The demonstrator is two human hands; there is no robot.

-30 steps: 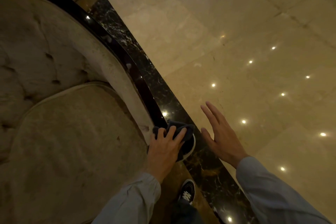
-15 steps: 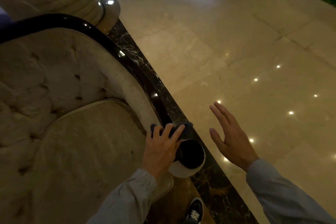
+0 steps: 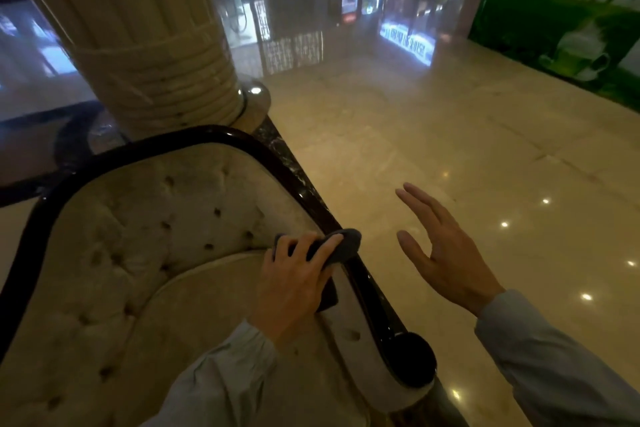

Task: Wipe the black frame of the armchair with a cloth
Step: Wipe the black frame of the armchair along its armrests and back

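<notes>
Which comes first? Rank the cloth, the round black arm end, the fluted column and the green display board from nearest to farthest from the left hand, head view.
1. Cloth: under the left hand, pressed on the black frame.
2. Round black arm end: just down the rail, toward the camera.
3. Fluted column: behind the chair back, upper left.
4. Green display board: across the floor, far upper right.

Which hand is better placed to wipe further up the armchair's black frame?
Left. The left hand already presses the cloth onto the black frame at the arm rail, so it can likely slide on up. The right hand hovers open and empty over the floor, off the chair.
</notes>
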